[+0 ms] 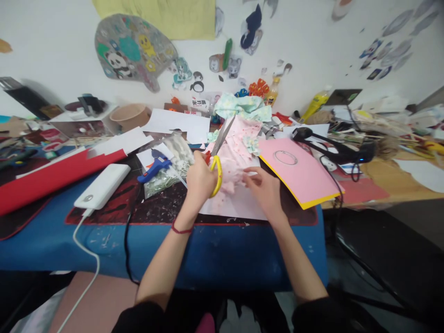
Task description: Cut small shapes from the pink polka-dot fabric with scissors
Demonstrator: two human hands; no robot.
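Observation:
My left hand point(201, 178) is closed around a pair of scissors point(225, 133) with yellow and red handles. The blades point up and away, above the pink dotted fabric point(239, 134). At the right edge of a crumpled fabric piece point(231, 173), my right hand point(265, 189) has its fingers bent, the fingertips pinching the cloth. Beneath the fabric lies a white sheet of paper point(239, 208). Behind it sits a bunched pale green patterned cloth point(243, 107).
Left of my hands lie a blue glue gun point(156, 167), a plastic bag point(173, 152) and a white power bank point(103, 186) with its cable. Pink and yellow sheets point(298, 171) carry a clear ring point(285, 157) on the right, beside a black device point(333, 145).

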